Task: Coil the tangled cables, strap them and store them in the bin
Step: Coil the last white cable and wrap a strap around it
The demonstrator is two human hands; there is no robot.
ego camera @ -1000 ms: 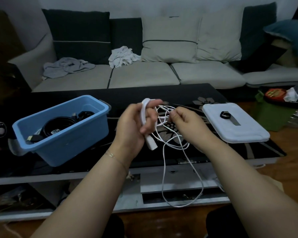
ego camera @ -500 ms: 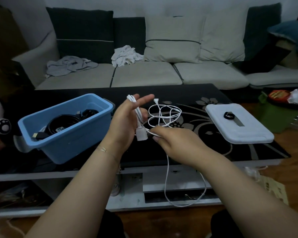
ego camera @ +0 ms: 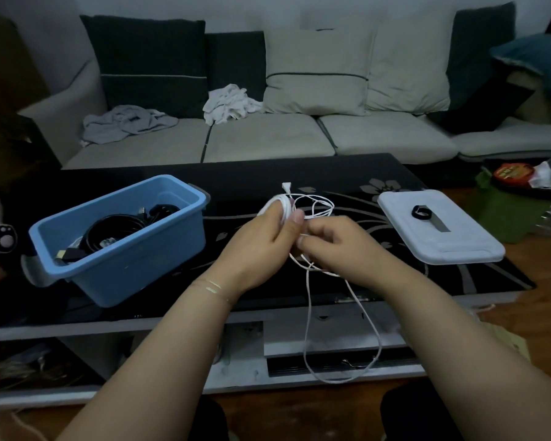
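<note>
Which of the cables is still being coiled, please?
The white cable held by the left hand and right hand; its long loop hangs loose, while the black cables lie in the blue bin.

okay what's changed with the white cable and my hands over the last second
The left hand opened half a second ago and has now closed round the white cable again, with more turns gathered. The right hand dropped lower, then came back up beside the left, pinching the cable. The hanging loop, the blue bin, the white lid and the black strap stayed put.
</note>
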